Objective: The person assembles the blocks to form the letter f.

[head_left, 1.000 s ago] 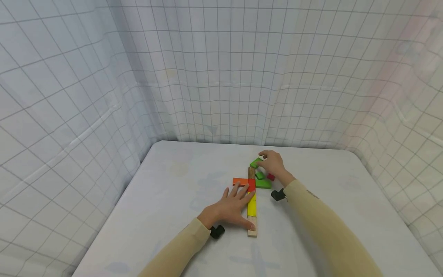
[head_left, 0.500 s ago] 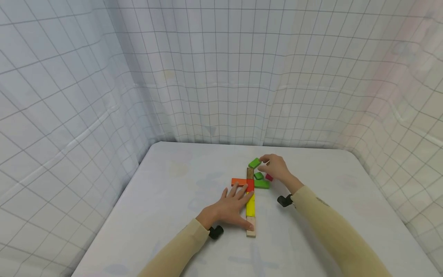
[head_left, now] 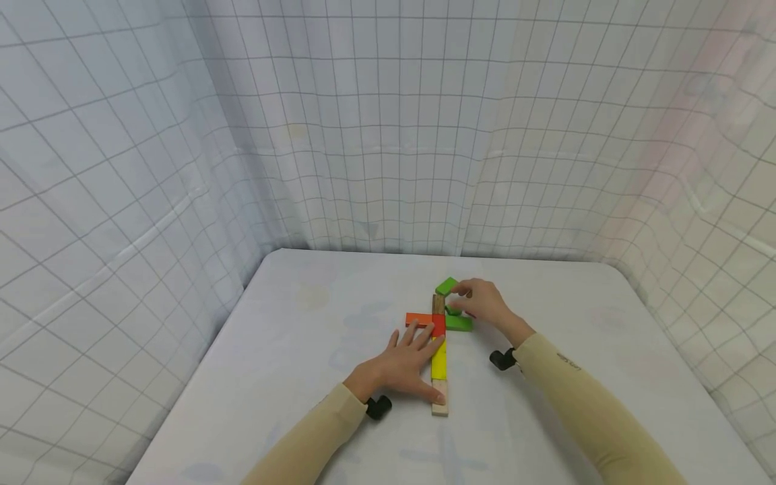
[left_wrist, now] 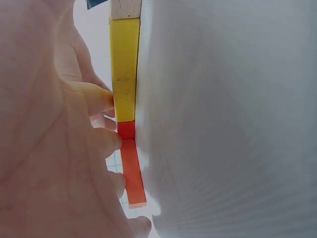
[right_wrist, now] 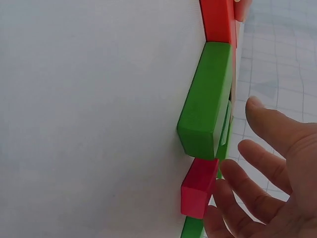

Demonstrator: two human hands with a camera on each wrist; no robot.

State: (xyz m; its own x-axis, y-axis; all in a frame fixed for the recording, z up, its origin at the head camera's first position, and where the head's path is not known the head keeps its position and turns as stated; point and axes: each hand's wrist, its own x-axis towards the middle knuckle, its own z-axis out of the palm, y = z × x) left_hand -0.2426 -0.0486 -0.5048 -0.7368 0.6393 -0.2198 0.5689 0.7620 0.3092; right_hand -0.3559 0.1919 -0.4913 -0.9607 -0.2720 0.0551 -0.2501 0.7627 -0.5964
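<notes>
My left hand [head_left: 405,364] rests with spread fingers over a column of flat wooden blocks: thumb on the plain wood block [head_left: 440,408], fingertips by the yellow block [head_left: 439,367], red block [head_left: 438,326] and orange block [head_left: 418,319]. Beyond the red one lies a dark brown block [head_left: 438,304]. To its right are a long green block [head_left: 459,324] and a small green block [head_left: 450,310]. Above these my right hand [head_left: 481,301] hovers, fingers loosely bent, near another green block [head_left: 446,287]. A pinkish-red block [right_wrist: 199,187] stands beside its fingertips; whether they touch is unclear.
A white table [head_left: 315,377] carries all the blocks. White grid-patterned curtains [head_left: 388,148] enclose its back and sides. Black camera mounts [head_left: 502,360] sit at both wrists.
My right hand has drawn back from the far green block, then come down and slightly toward me, covering the pinkish-red block in the head view. The left hand stays put.
</notes>
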